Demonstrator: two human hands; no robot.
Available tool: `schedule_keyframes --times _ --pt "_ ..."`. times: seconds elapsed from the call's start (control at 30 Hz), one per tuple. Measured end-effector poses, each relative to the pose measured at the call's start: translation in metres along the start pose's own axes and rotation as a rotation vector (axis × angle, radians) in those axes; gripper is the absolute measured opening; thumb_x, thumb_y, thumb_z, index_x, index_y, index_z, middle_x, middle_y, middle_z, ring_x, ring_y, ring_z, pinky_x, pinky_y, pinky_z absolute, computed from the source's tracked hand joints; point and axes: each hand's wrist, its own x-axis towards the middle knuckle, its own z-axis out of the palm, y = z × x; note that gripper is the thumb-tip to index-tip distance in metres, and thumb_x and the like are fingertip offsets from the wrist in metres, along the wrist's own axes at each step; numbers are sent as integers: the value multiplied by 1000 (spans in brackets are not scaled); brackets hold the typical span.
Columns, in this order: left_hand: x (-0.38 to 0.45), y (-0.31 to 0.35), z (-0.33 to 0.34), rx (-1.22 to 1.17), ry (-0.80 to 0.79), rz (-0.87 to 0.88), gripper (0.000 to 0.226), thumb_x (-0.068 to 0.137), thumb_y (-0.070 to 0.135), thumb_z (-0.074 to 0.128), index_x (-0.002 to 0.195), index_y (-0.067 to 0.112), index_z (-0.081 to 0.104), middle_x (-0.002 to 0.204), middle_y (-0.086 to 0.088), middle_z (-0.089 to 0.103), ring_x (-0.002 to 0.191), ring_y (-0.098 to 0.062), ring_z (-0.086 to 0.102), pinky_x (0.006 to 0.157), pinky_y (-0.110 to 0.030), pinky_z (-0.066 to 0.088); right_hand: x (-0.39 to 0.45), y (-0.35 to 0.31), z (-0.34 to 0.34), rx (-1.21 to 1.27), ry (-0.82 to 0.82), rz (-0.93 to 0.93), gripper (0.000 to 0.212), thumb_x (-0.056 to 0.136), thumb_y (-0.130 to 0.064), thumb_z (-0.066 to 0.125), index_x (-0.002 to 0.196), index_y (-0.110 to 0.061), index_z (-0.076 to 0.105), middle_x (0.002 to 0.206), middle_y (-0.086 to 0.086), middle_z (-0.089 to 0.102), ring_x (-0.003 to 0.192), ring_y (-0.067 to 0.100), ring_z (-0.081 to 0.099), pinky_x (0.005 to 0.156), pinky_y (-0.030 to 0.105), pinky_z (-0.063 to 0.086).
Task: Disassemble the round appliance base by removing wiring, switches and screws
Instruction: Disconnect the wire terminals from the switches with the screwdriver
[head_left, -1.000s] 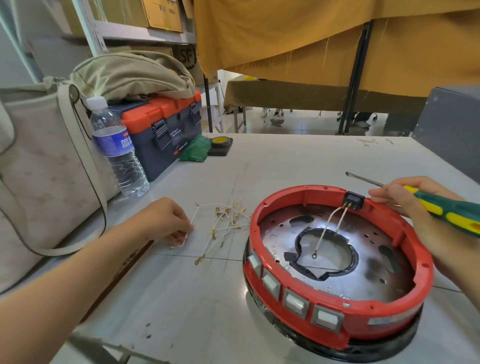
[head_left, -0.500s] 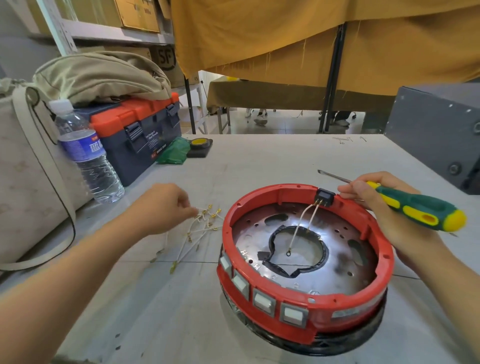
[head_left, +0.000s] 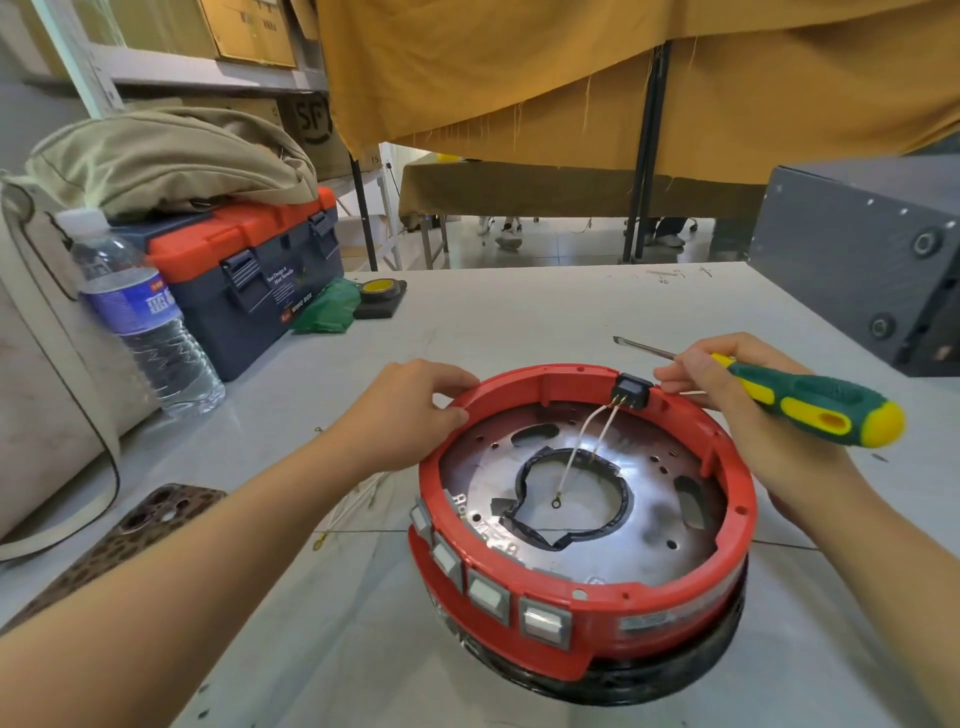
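Two hands are applied to the red base (head_left: 582, 519), which is seated on the table (head_left: 519, 312) at centre. The rim at 10 o'clock is gripped by the left hand (head_left: 400, 410), fingers curled over the edge. A screwdriver (head_left: 800, 400) is held in the curled right hand (head_left: 727, 384) at 1 o'clock, beside a black switch (head_left: 630, 391). Two white wires (head_left: 587, 441) hang from the switch over the metal plate (head_left: 649, 499). Four switches (head_left: 488, 592) are set along the 7 o'clock side.

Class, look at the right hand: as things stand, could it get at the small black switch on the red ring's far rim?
Probably yes. The right hand is beside the black switch, fingertips nearly touching it, nothing between. But it grips the screwdriver, which limits its fingers.
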Motion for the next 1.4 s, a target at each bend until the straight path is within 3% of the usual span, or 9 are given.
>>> schedule_keyframes --times 0.1,0.2,0.27,0.53,0.63,0.73,0.83,1.13,1.4 --pt "5 0 1 -8 -15 20 36 90 15 57 123 29 60 120 10 63 88 -6 57 83 -19 41 0 -5 -5 -12 36 1 19 87 -43 58 80 -28 67 81 -6 73 79 11 70 76 19 55" --pt "11 3 4 3 -15 49 37 91 13 56 124 28 60 124 9 62 93 -7 57 86 -17 38 0 -11 -10 -53 104 19 30 80 -55 51 77 -32 71 71 -10 66 68 6 62 64 11 49" --pt "16 6 7 10 -22 64 37 92 12 55 125 28 60 127 9 61 99 -10 60 88 -17 37 3 -14 -15 -22 163 27 32 80 -55 52 74 -32 73 67 -7 62 63 7 55 61 18 49" --pt "39 22 6 58 -124 78 38 92 8 54 125 26 59 127 3 61 116 -15 56 101 -27 39 8 -25 -24 166 266 -19 28 80 -33 61 57 -18 56 52 -8 53 46 7 45 44 14 35" --pt "44 36 12 170 -104 109 39 91 20 56 129 25 52 132 1 56 116 -18 55 96 -25 37 10 -26 -27 201 273 -27 30 82 -25 58 60 -8 47 50 -9 51 44 6 43 43 11 35" --pt "45 56 29 197 -123 232 59 89 36 58 142 24 36 144 0 45 129 -19 43 103 -25 30 11 -25 -26 202 259 -36 28 81 -22 59 56 -14 49 49 -7 47 44 8 42 43 13 34" --pt "46 68 42 245 -195 336 68 90 44 54 148 28 22 152 2 31 137 -21 32 113 -41 26 12 -24 -26 184 244 -44 30 81 -21 59 52 -22 53 46 -7 44 43 9 41 42 14 33" --pt "44 62 42 303 -226 366 56 94 43 46 145 39 23 144 3 31 128 -24 37 108 -47 28 19 -35 -28 94 182 -57 28 78 -21 56 50 -23 51 47 -5 45 42 9 42 43 12 33" --pt "48 71 44 341 -120 342 41 92 48 45 131 35 40 125 1 50 108 -24 52 101 -44 37 40 -51 -27 -63 -63 -68 22 72 -16 54 59 -2 44 53 9 43 47 14 40 46 19 35"
